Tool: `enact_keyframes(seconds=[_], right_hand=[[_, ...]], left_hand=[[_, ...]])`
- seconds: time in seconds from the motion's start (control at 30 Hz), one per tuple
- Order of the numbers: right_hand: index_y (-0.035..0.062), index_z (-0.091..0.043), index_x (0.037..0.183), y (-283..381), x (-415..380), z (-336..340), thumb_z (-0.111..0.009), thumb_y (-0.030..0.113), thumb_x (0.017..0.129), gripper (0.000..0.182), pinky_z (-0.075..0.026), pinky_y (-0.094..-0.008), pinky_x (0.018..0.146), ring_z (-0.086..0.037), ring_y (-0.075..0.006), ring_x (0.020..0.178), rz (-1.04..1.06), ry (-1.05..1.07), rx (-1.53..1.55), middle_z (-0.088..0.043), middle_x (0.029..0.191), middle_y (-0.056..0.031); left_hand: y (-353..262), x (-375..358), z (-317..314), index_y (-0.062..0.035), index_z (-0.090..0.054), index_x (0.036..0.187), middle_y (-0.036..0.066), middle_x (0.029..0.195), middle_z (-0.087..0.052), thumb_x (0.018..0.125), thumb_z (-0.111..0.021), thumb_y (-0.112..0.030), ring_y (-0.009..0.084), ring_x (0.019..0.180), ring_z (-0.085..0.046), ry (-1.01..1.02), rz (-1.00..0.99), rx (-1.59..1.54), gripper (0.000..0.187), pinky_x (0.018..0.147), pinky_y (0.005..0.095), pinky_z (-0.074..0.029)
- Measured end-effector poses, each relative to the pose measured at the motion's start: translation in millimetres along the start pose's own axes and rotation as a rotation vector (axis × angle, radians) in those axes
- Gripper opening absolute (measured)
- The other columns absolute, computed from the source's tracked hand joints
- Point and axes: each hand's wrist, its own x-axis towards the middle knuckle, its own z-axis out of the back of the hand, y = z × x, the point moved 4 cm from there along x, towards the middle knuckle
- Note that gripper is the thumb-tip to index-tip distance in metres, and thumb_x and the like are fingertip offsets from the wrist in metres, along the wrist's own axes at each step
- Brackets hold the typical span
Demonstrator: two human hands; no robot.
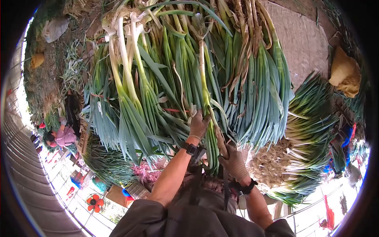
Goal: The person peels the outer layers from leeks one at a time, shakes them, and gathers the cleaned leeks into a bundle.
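A large heap of green onions [252,91] with long blue-green leaves lies in front of me. My left hand [198,126], in a brownish glove, is closed around one green onion [205,93] whose pale end points away from me. Its leaves hang towards my waist. My right hand [235,162], gloved too, is lower and to the right, its fingers closed on a brownish, withered leaf [221,143] beside that stalk. To the left, several thick white-stemmed green onions [128,65] lie on top of the heap.
More green onions with roots are stacked at right [310,134], and another pile [108,162] lies at lower left. Pink strings [148,172] are near my left elbow. A person in pink [66,136] works at far left. A tan cloth [345,73] lies at upper right.
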Motion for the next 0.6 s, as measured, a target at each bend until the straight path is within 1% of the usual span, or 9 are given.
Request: enact_keyframes(seconds=[0.03,0.07,0.2,0.3,0.37,0.4,0.5,0.53,0.6], right_hand=[[-0.0056,-0.06,0.117,-2,5,-3,-0.071,0.016,0.08,0.044,-0.053,-0.0467,0.074,-0.068,-0.0441,0.082,0.007,-0.006,-0.005,-0.067,0.086,-0.0284],[-0.0053,-0.06,0.116,-14,12,-9,-0.071,0.017,0.08,0.043,-0.053,-0.0472,0.074,-0.068,-0.0453,0.081,0.09,-0.048,-0.036,-0.066,0.084,-0.0284],[-0.0029,-0.062,0.103,3,37,-2,-0.069,0.017,0.081,0.03,-0.051,-0.0533,0.071,-0.065,-0.0487,0.079,0.083,-0.087,-0.05,-0.065,0.079,-0.0288],[-0.0022,-0.061,0.098,5,62,-1,-0.068,0.018,0.082,0.027,-0.051,-0.0542,0.07,-0.064,-0.049,0.077,0.128,-0.114,-0.106,-0.065,0.077,-0.0282],[-0.0019,-0.06,0.097,15,79,2,-0.067,0.019,0.082,0.026,-0.051,-0.0545,0.069,-0.064,-0.0489,0.076,0.163,-0.122,-0.152,-0.065,0.076,-0.028],[-0.0022,-0.06,0.097,15,89,0,-0.067,0.02,0.083,0.027,-0.051,-0.0546,0.071,-0.065,-0.0486,0.079,0.176,-0.138,-0.177,-0.065,0.079,-0.0291],[-0.0025,-0.061,0.098,21,115,0,-0.067,0.02,0.083,0.028,-0.051,-0.0543,0.074,-0.065,-0.049,0.083,0.171,-0.159,-0.164,-0.066,0.082,-0.0296],[-0.0028,-0.062,0.1,28,121,2,-0.067,0.021,0.083,0.03,-0.052,-0.0536,0.076,-0.065,-0.049,0.087,0.174,-0.17,-0.182,-0.066,0.085,-0.0299],[-0.0029,-0.063,0.1,33,142,2,-0.068,0.021,0.083,0.03,-0.052,-0.0531,0.077,-0.065,-0.0488,0.088,0.22,-0.204,-0.197,-0.067,0.085,-0.0298]], left_hand=[[-1,0,1,-0.0003,-0.06,0.109,0.023,0.089,-0.068,0.092,-0.069,-0.036,0.0416,0.087,-0.068,-0.004,0.016,-0.007,0.04,0.076,0.0437,-0.052],[-2,0,1,-0.0004,-0.061,0.108,0.023,0.088,-0.068,0.092,-0.069,-0.036,0.0408,0.086,-0.068,-0.011,0.031,-0.016,0.04,0.075,0.0434,-0.052],[19,4,-5,-0.0009,-0.062,0.108,0.021,0.088,-0.069,0.093,-0.068,-0.035,0.037,0.083,-0.069,0.057,0.085,-0.207,0.038,0.075,0.0418,-0.052],[15,2,2,-0.0012,-0.062,0.11,0.019,0.088,-0.07,0.093,-0.07,-0.034,0.0335,0.082,-0.069,0.057,0.085,-0.107,0.037,0.074,0.0403,-0.052],[10,-1,6,-0.0018,-0.062,0.114,0.018,0.091,-0.071,0.093,-0.071,-0.032,0.0326,0.084,-0.07,0.033,0.125,-0.162,0.039,0.076,0.0396,-0.053],[8,-2,8,-0.0021,-0.061,0.116,0.017,0.093,-0.071,0.092,-0.072,-0.032,0.0321,0.085,-0.07,0.021,0.145,-0.19,0.04,0.076,0.0392,-0.053],[2,-5,11,-0.0024,-0.059,0.124,0.016,0.098,-0.072,0.091,-0.073,-0.031,0.0309,0.088,-0.071,-0.057,0.065,-0.253,0.046,0.079,0.0377,-0.054],[2,-4,13,-0.0025,-0.052,0.137,0.018,0.108,-0.07,0.092,-0.073,-0.032,0.0335,0.096,-0.071,-0.024,0.052,-0.187,0.058,0.084,0.0391,-0.054],[-2,-6,16,-0.0036,-0.047,0.144,0.02,0.116,-0.068,0.092,-0.072,-0.034,0.0353,0.103,-0.069,-0.069,0.03,-0.111,0.065,0.087,0.0405,-0.054]])
